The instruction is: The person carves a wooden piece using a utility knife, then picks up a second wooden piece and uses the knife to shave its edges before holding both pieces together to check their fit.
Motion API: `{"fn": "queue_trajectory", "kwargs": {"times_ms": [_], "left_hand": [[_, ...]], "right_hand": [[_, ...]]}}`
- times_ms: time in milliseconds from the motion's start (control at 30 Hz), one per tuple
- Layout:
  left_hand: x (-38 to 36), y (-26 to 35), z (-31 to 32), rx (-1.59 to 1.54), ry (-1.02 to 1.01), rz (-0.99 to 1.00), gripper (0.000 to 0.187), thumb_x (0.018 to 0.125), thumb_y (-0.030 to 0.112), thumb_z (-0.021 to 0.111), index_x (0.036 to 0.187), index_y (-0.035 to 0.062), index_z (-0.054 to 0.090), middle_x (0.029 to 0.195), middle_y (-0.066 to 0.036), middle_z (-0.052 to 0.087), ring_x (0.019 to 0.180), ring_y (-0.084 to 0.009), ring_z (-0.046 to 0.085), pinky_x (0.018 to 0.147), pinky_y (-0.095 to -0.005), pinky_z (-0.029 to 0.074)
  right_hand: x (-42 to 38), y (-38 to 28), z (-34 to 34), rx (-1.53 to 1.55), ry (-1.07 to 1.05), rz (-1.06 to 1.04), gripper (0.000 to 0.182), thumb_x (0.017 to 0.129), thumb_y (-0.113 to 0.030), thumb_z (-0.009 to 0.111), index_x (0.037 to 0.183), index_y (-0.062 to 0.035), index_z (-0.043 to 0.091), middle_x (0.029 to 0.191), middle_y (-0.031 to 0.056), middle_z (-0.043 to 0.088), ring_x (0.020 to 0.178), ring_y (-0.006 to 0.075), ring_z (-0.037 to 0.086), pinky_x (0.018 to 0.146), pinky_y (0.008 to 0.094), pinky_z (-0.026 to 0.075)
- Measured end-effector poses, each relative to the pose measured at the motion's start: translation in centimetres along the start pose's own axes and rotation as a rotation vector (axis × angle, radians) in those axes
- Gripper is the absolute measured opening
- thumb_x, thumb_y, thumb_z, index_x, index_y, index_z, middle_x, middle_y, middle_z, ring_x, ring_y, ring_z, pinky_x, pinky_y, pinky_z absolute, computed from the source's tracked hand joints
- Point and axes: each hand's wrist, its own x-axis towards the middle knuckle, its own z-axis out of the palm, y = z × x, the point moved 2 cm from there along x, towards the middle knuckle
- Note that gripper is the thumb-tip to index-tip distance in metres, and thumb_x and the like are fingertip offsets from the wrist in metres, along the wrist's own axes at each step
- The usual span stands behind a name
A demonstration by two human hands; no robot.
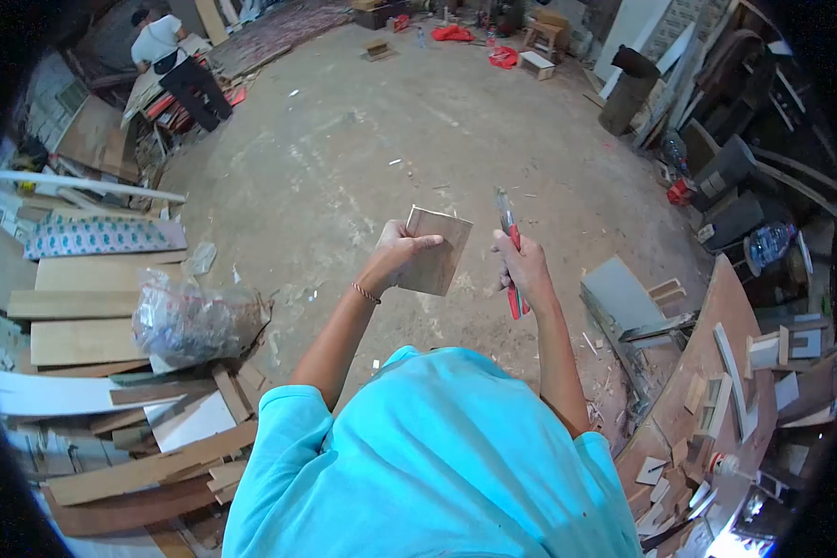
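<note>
L hand (398, 253) grips small square wood panel (438, 249) by its left edge, thumb across face — panel held up at chest height, tilted, over bare concrete floor (344, 158). R hand (524, 268) clenched round red-handled pliers (511, 251), metal tip pointing up, just right of panel, not touching it. Thin bracelet (366, 294) on L wrist. Clear plastic bag (195, 319) lies on stacked boards (74, 316) at left. Workbench (716, 307) w/ offcuts at right. Another person (172, 65) bent over far left, well apart.

no legible text, labels or numbers
</note>
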Motion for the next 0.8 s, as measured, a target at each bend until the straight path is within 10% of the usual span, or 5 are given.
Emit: {"fn": "queue_trajectory", "kwargs": {"times_ms": [167,800], "left_hand": [[1.6,1.1,1.7,-0.021,-0.096,-0.087,0.029,0.066,0.017,0.068,0.079,-0.0078,0.059,0.07,-0.01,0.06,0.059,-0.0146,0.058,0.053,-0.027,0.047],[4.0,2.1,2.1,0.099,-0.307,-0.108,0.025,0.065,0.015,0.07,0.078,-0.0039,0.06,0.069,-0.007,0.06,0.057,-0.0134,0.057,0.051,-0.0259,0.046]], "right_hand": [[1.6,-1.3,-2.2,-0.303,0.154,-0.322,0.023,0.072,-0.024,0.063,0.064,-0.0053,0.052,0.047,-0.0051,0.039,0.04,0.0042,0.039,0.036,0.0213,0.031],[3.9,-3.6,-1.9,-0.354,-0.001,-0.264,0.023,0.069,-0.023,0.065,0.067,-0.003,0.056,0.05,-0.0028,0.044,0.042,0.0056,0.041,0.038,0.0226,0.031]]}}
